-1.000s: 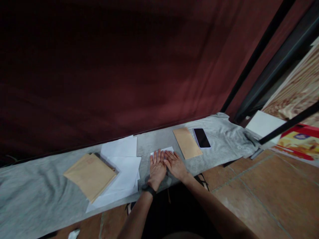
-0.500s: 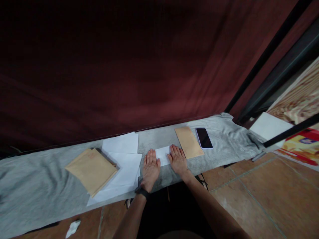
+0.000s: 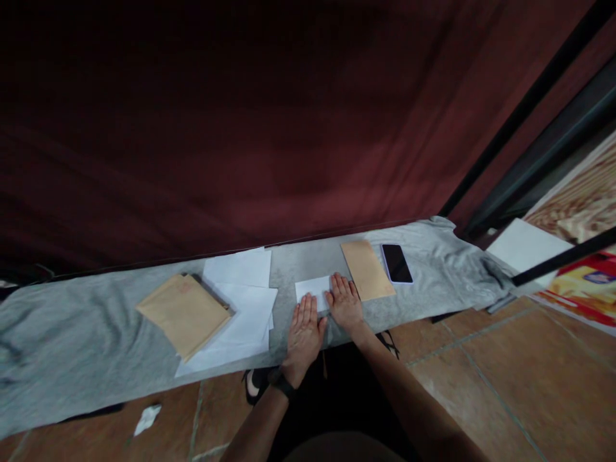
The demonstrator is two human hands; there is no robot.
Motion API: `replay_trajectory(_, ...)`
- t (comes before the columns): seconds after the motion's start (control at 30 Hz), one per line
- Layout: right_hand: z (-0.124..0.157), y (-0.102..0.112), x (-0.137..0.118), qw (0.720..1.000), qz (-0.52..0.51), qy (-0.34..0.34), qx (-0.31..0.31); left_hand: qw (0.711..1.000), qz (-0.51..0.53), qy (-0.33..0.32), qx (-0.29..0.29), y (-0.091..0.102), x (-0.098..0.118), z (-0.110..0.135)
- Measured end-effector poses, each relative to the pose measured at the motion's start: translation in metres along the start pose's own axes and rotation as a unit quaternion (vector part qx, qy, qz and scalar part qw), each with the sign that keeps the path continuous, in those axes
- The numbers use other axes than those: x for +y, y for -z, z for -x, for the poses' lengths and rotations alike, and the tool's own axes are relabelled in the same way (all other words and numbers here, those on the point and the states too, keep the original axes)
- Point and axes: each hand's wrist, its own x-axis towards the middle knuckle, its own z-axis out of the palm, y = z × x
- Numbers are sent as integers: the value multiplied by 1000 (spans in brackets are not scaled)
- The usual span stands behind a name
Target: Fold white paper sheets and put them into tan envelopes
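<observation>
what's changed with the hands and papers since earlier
The left hand and right hand, first side by side, spread to either end of the small white paper; the left then moved rightward and toward the body, baring the paper's left end. The right stays at the right end. Brown envelopes, white sheets and phone lie as before.

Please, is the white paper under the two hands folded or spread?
Probably folded: the white paper lies flat, far smaller than the white sheets nearby, but no crease is clear.
</observation>
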Motion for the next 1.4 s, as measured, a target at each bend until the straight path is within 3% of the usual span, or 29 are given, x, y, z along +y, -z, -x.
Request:
replay_trajectory(0.17, -1, 1, 1, 1000, 1, -4, -6, 1000, -18, 0, -10, 10, -16, 12)
replay_trajectory(0.33, 3, 9, -2, 1000, -2, 2, -5, 999, -26, -13, -23, 18, -16, 16)
replay_trajectory(0.57, 47, 21, -15, 987, -44, 152, -38, 998, -43, -34, -27, 15, -18, 17)
replay_trajectory(0.87, 66, 16, -4, 991, 1, 130, 11, 995, -45, -86, -32, 18, -20, 15)
replay_trajectory(1.4, 76, 20, 6, 995, 27, 89, 33, 997, -54, -61, -19, 15, -22, 20)
